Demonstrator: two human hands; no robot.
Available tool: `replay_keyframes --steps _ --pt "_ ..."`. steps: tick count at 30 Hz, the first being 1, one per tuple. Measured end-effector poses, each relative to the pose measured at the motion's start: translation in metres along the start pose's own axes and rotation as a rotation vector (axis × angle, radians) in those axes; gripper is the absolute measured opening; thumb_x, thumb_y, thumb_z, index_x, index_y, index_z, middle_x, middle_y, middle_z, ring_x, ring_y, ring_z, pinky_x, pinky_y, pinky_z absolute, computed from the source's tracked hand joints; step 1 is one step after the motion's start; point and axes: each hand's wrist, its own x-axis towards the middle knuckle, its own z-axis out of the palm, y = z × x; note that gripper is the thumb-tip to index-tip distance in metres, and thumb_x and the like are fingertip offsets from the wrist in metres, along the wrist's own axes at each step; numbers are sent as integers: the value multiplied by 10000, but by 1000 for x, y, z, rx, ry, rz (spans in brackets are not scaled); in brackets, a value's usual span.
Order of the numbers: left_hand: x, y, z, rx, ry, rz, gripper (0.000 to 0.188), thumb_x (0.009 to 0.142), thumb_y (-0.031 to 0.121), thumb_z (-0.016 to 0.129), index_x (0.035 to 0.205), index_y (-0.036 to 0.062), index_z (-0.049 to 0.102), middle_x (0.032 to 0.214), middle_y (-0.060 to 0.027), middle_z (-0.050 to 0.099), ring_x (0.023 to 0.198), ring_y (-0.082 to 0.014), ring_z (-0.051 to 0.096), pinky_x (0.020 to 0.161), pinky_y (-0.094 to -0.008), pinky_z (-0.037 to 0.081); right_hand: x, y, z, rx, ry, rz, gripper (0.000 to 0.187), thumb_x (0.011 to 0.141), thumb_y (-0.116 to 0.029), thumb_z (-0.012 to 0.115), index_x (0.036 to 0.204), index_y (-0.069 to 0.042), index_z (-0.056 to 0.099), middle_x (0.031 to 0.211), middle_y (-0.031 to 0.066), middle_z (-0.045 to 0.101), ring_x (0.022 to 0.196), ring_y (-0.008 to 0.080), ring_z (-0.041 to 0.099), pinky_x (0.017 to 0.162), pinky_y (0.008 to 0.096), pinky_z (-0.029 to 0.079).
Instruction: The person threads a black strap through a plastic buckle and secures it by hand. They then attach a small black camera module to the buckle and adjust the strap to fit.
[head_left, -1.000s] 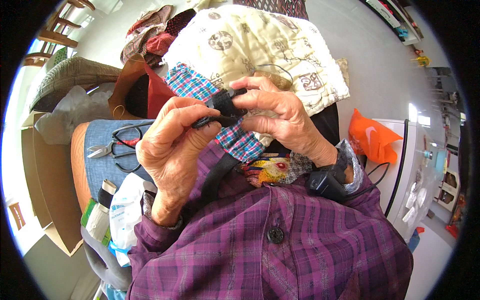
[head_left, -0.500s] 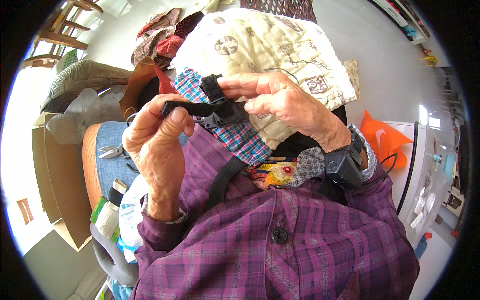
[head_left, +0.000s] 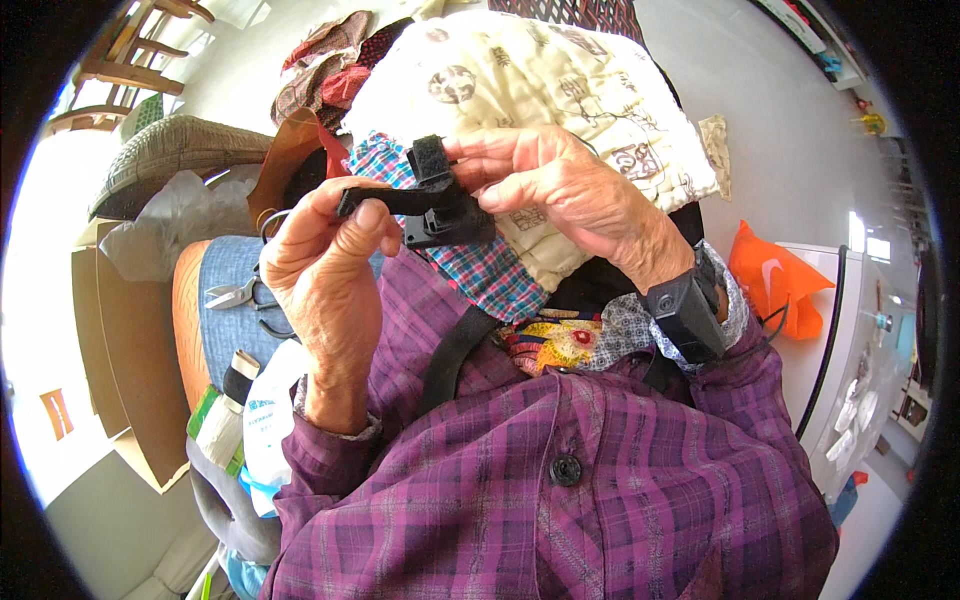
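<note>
My left hand pinches the end of a black strap between thumb and fingertips. The strap runs to a small boxy black device, which my right hand grips at its right side with thumb and fingers. A further piece of fuzzy black strap stands up from the device's far side. Both hands are raised over my lap. Strapped to my right wrist is a similar black device. Some of my right fingers are hidden behind the held device.
Cream printed quilted cloth lies ahead, with blue-and-red checked fabric under my hands. At left, scissors lie on blue denim near a cardboard box. An orange bag sits at right by a white cabinet.
The held device has tilted, and more of its boxy body shows. Both hands have shifted slightly, keeping their grips on strap and device.
</note>
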Motion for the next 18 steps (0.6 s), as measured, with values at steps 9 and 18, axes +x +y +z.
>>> replay_keyframes --steps 9,18 --pt "0 -3 17 -19 -6 -6 171 824 -18 697 991 -45 679 790 -78 639 629 -139 570 594 -247 460 -1 -6 -4 -51 87 23 529 754 58 627 1275 63 538 1114 138 668 1012 173 633 919 270 475" --pt "-3 3 15 256 -251 -11 266 737 -129 695 987 -43 673 973 -62 626 804 -108 580 713 -213 477 -9 6 -2 -43 200 44 470 754 32 689 1212 49 588 1066 111 684 945 155 656 843 257 525"
